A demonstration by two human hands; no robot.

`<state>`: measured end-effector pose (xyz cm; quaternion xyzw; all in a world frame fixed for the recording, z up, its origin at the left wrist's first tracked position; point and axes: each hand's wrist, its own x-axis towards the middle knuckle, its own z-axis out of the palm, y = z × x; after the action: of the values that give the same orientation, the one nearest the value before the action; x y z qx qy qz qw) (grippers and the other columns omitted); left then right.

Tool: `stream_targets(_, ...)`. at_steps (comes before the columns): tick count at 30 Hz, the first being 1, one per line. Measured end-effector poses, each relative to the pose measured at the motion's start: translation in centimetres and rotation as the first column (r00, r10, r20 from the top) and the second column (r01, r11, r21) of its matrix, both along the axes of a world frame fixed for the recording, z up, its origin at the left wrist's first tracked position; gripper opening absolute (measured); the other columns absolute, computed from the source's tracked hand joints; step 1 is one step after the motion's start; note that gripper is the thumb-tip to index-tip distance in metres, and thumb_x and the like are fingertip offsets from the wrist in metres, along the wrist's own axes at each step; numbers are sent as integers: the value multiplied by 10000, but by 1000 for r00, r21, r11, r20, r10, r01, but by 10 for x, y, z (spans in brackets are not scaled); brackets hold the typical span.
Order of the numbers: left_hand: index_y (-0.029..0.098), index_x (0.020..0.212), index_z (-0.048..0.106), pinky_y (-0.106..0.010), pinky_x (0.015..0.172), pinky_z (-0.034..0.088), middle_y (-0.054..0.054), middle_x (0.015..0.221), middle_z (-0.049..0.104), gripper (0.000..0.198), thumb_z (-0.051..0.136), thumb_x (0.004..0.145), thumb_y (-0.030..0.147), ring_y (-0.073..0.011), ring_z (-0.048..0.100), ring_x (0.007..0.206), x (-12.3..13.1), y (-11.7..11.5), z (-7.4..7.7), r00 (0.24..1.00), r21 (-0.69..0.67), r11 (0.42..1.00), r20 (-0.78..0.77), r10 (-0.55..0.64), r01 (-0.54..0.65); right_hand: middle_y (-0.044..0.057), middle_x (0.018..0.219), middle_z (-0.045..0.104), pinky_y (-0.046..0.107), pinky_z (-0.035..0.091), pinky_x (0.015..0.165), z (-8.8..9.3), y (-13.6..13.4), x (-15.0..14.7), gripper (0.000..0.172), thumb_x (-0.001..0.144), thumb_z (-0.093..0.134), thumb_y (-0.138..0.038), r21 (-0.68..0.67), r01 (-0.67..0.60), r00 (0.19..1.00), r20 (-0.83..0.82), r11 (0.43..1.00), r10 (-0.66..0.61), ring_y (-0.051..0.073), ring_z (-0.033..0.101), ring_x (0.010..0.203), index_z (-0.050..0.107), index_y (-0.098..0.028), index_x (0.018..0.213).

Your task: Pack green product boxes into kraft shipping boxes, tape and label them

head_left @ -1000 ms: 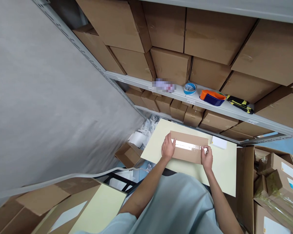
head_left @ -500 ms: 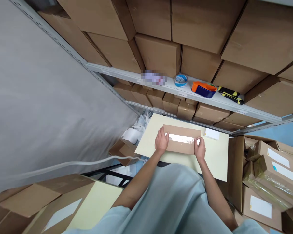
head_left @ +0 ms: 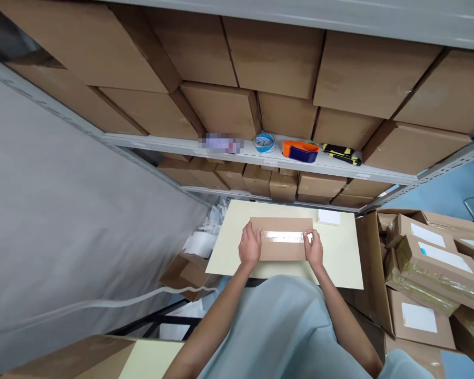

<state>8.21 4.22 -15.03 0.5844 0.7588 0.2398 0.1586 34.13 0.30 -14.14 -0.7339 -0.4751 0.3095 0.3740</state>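
A flat brown cardboard box (head_left: 282, 251) lies on the pale yellow tabletop (head_left: 342, 252). Along its middle runs a shiny strip of tape (head_left: 282, 237). My left hand (head_left: 250, 245) grips the box's left end, with the thumb on top near the tape's left end. At the right end, my right hand (head_left: 314, 248) is closed, its thumb and fingertips pinched at the tape's right end. A small white stack of labels (head_left: 328, 217) lies behind the right hand.
Boxes fill the metal shelf (head_left: 237, 155) in front, which also holds a blue tape roll (head_left: 264, 142), an orange and blue tape dispenser (head_left: 300, 151) and black-yellow cutters (head_left: 342, 153). A large carton (head_left: 373, 263) of boxes stands right; a white cable (head_left: 114, 302) hangs left.
The camera view has shifted, so shelf and table sit lower and further left. My left hand still holds the box's left end; my right fingers remain at the tape's right end.
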Motion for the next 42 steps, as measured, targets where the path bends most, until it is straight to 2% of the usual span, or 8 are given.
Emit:
stream_targets(5, 98, 1605, 516, -560, 1104, 620, -265, 1589, 612, 614, 456, 1130, 482, -402, 673, 1406, 10, -9, 2, 999, 1, 1000, 18, -31, 31, 165, 1353, 692, 435, 558, 938, 3, -17, 6, 377, 1128, 399, -532, -4, -13, 978, 210, 1000, 13, 313, 692, 1172, 639, -242, 1134)
stream_targets(8, 81, 1555, 559, -624, 1200, 537, -294, 1595, 591, 563, 459, 1123, 428, -427, 626, 1458, 15, -5, 9, 998, 42, 997, -1, -67, 67, 236, 1546, 582, 550, 504, 1132, 24, 9, 2, 301, 1132, 428, -370, 75, -98, 880, 473, 992, 51, 380, 531, 1487, 680, -207, 1148)
stream_targets(12, 119, 1470, 623, -669, 1364, 285, -274, 1656, 533, 453, 382, 1101, 226, -391, 425, 1643, 31, 20, 41, 978, 228, 951, -26, -209, 209, 280, 1502, 597, 556, 476, 1186, 94, 102, -5, 335, 1138, 494, -365, 184, -253, 781, 618, 950, 89, 387, 544, 1452, 679, -149, 1313)
stream_targets(17, 167, 1500, 595, -628, 1388, 241, -225, 1670, 521, 444, 487, 1081, 267, -356, 387, 1659, 58, 86, 114, 964, 421, 880, 46, -261, 218, 320, 1532, 568, 551, 440, 1200, 187, 243, -8, 580, 1145, 504, -488, 187, -342, 656, 749, 921, 91, 405, 542, 1420, 537, -42, 1515)
stream_targets(24, 196, 1487, 609, -559, 1331, 375, -199, 1640, 551, 463, 555, 1029, 234, -335, 467, 1592, 79, 115, 172, 939, 489, 847, 142, -314, 209, 328, 1366, 708, 543, 382, 1226, 204, 320, -13, 545, 1052, 723, -386, -129, -315, 562, 773, 940, 295, 400, 640, 1328, 599, 24, 1390)
stream_targets(29, 191, 1466, 612, -548, 1301, 427, -209, 1556, 619, 431, 566, 1042, 249, -320, 556, 1510, 71, 84, 167, 916, 502, 842, 213, -341, 197, 318, 1283, 736, 519, 441, 1140, 191, 284, -4, 436, 1119, 612, -320, 7, -457, 595, 745, 890, 300, 375, 684, 1205, 590, 25, 1385)
stream_targets(36, 202, 1578, 523, -475, 1220, 544, -196, 1564, 621, 492, 545, 1111, 355, -272, 602, 1481, 49, 14, 168, 865, 510, 850, 360, -349, 131, 161, 1060, 775, 447, 528, 952, 142, 109, 4, 306, 1126, 547, -284, 277, -667, 559, 800, 692, 218, 303, 699, 980, 656, -107, 1351)
stream_targets(42, 198, 1493, 621, -474, 1182, 584, -175, 1453, 701, 399, 515, 1120, 291, -256, 669, 1404, 50, -45, 178, 852, 565, 800, 303, -428, 201, 128, 1021, 776, 430, 521, 898, 145, 9, 1, 296, 1094, 493, -196, 412, -641, 605, 791, 648, 95, 272, 687, 900, 678, -136, 1317)
